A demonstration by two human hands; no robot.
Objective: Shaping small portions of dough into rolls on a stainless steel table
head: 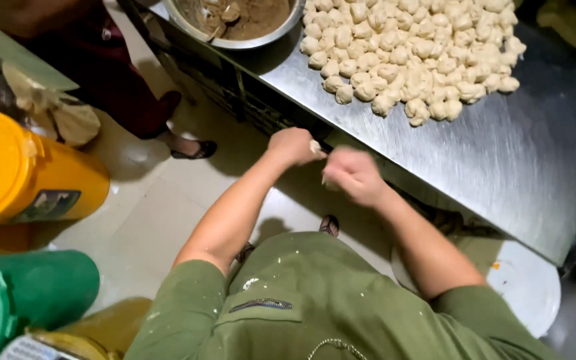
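Fingers of the left hand point(293, 145) curled closed around a small pale dough piece point(315, 148), which peeks out at the thumb side. Right hand point(353, 175) just beside it, blurred; fingers bunched together, seemingly pinching at the same lump, though the blur hides the exact grip. Both hands held in the air at the near edge of the steel bench point(515, 160), not resting on it.

Judgement: the piece is being shaped or sealed between the hands. Done well, it wants light, even pressure, the lump turned between pinches, seams closed fully so it matches the others.

On the bench, well apart from the hands: a big heap of finished dough lumps point(415, 53), similar in size, packed touching. Beside the heap, at the far-left corner, a metal bowl point(235, 23) with brown filling.

Further out: tiled floor point(168, 200), a yellow tub point(28, 173), a green container point(28, 293), a white round stool point(525, 283) under the bench. Another person's dark-clothed leg and sandalled foot point(191, 150) stand near.
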